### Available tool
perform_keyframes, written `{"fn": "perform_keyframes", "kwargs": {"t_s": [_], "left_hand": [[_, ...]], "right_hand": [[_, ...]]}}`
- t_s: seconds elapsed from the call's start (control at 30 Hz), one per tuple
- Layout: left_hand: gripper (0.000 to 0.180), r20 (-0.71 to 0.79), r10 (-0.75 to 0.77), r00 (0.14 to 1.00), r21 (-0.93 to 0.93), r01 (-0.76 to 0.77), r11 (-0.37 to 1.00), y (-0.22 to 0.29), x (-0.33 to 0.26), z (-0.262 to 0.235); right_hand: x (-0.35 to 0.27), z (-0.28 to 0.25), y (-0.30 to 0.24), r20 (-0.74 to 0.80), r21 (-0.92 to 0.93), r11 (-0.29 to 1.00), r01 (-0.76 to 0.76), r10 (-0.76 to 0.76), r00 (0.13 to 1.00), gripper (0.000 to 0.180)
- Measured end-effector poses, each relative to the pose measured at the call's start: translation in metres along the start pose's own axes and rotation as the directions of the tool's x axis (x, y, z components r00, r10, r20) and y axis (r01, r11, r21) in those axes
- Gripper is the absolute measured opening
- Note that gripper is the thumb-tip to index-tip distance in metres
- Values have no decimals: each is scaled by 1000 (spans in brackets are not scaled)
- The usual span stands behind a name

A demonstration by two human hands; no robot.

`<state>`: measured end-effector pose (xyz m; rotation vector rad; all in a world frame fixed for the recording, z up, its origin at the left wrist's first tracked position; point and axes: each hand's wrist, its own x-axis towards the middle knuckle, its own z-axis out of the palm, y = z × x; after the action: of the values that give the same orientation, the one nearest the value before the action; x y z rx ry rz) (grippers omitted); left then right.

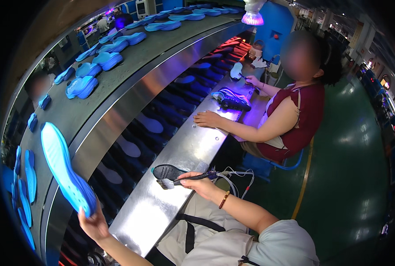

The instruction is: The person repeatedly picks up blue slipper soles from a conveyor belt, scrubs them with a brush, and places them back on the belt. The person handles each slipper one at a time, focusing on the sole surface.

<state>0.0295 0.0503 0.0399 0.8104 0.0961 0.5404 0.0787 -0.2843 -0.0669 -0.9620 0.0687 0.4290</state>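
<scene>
My left hand [93,225] is closed around the heel end of a light blue shoe sole [69,170], held up at a tilt over the steel edge of the conveyor. In my right hand [198,184] is a brush [193,176] with a dark handle; thin clear tubes run near its rear end. Its pale bristles [165,184] are at the near edge of a black sole-shaped piece [170,170] on the steel bench [151,204]. Whether the bristles touch that piece I cannot tell.
Several blue soles [81,86] lie on the upper conveyor belt [131,60]. Below it, a dark lower level holds pale soles [129,146]. To the right, a co-worker in a maroon top [310,119] sits at the bench beside a dark shoe [232,98] under purple light.
</scene>
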Motion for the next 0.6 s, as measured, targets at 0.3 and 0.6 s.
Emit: {"fn": "perform_keyframes", "kwargs": {"t_s": [0.3, 0.6], "left_hand": [[60, 69, -700, 711, -86, 704, 705, -95, -123, -55], [50, -259, -661, 704, -208, 627, 750, -172, -164, -183]], "right_hand": [[4, -1, 3, -23, 7, 999, -32, 32, 999, 22], [3, -3, 6, -17, 20, 996, -92, 92, 996, 25]]}}
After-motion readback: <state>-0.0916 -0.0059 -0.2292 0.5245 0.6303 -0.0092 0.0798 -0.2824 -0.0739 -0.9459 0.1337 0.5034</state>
